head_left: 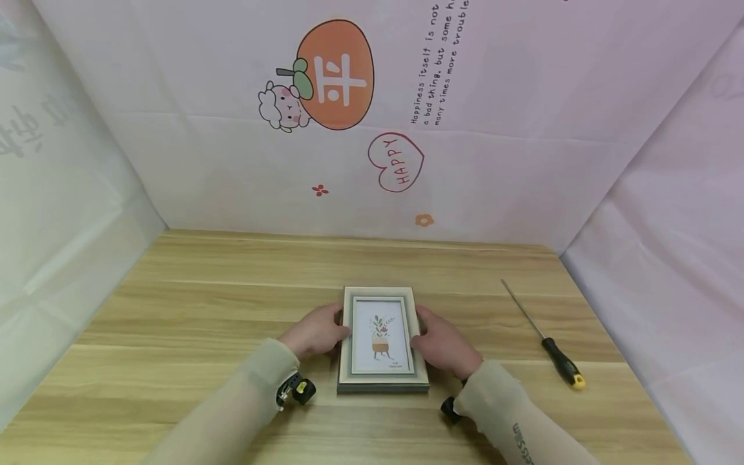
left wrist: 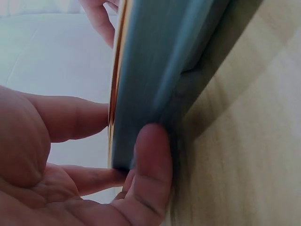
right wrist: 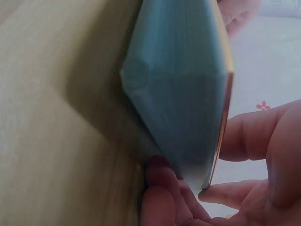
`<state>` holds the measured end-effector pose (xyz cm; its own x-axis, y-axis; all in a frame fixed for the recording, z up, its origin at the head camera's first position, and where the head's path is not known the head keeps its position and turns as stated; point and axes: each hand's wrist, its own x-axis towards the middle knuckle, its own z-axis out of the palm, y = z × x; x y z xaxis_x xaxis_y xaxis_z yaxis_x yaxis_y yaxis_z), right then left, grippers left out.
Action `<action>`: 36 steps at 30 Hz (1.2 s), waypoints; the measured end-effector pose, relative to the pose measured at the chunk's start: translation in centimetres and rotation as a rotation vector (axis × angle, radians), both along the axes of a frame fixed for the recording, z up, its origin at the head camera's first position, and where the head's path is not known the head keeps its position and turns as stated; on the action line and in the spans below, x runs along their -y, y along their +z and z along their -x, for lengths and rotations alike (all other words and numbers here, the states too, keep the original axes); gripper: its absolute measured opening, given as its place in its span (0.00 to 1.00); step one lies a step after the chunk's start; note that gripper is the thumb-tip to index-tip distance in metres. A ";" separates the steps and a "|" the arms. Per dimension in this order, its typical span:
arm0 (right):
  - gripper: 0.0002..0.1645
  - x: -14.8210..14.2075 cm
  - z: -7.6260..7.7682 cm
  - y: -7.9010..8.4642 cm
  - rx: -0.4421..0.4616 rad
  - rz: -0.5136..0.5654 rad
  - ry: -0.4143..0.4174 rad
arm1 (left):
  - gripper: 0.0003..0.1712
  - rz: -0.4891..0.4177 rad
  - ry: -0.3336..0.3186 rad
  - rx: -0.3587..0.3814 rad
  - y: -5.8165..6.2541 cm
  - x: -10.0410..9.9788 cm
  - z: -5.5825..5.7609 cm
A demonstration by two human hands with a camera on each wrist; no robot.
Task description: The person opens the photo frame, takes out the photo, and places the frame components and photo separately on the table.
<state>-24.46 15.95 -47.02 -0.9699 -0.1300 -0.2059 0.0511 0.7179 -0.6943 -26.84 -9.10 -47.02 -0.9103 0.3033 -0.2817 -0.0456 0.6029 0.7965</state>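
A picture frame (head_left: 383,382) with a pale border and a print of a potted plant faces up in the middle of the wooden table. My left hand (head_left: 316,330) grips its left side, thumb on the front border and fingers along the edge. On the opposite side my right hand (head_left: 444,341) holds the frame the same way. Both wrist views show the grey-blue side of the frame (left wrist: 150,61) close up, with fingertips curled at its lower edge. Whether the whole frame is lifted off the table I cannot tell; shadow lies beneath it.
To the right of my right hand lies a screwdriver (head_left: 559,361) with a black and yellow handle, its shaft pointing to the back. The wooden table (head_left: 232,271) is enclosed by white printed cloth (head_left: 232,181) at the back and both sides.
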 end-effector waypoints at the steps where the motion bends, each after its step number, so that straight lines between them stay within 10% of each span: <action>1: 0.43 0.0 0.0 0.0 -0.002 -0.007 -0.001 | 0.17 -0.002 0.002 0.002 0.0 0.0 0.0; 11: 0.42 -0.1 -0.7 0.2 -0.032 -0.115 0.027 | 0.31 0.024 -0.005 -0.058 0.1 0.0 -0.7; 25: 0.36 -0.8 -1.6 -0.5 -0.108 -0.198 0.032 | 0.44 0.278 -0.259 -0.296 1.4 0.1 -7.4; 36: 0.28 -1.4 -6.3 1.2 -0.145 -0.260 0.169 | 0.44 0.255 -0.241 -0.320 0.5 0.9 -8.0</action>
